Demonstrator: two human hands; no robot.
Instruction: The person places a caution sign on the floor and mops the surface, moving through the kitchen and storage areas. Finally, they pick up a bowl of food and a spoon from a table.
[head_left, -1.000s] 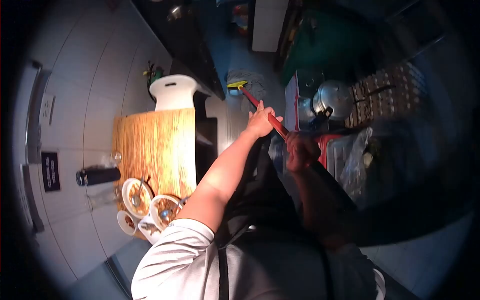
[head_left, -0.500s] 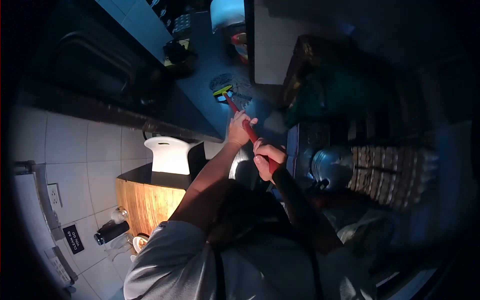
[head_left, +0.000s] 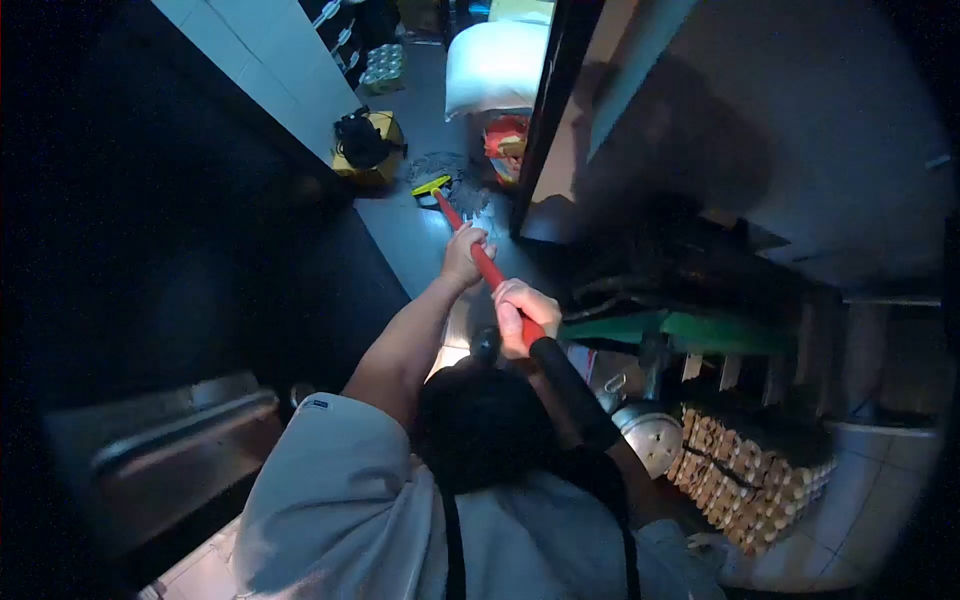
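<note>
A mop with a red handle [head_left: 487, 268] reaches forward and away from me over the grey floor. Its yellow clamp [head_left: 431, 187] and dark stringy head [head_left: 466, 192] rest on the floor ahead. My left hand [head_left: 464, 257] is wrapped round the handle partway along, the arm stretched out. Closer to my body, my right hand [head_left: 524, 312] grips the handle near its end, with a black sleeve covering the forearm below it.
Left of the mop head stands a yellow box [head_left: 378, 150] with a black thing on top. A large white sack [head_left: 495, 68] and a red-patterned bag [head_left: 506, 145] are on the right, beside a dark upright edge. Stacked egg trays [head_left: 745, 480] and a round metal lid [head_left: 650, 438] lie lower right.
My view has moved forward, so the white stool and wooden counter are out of sight. Both hands keep hold of the handle, and the mop head now lies between the yellow box and the red bag.
</note>
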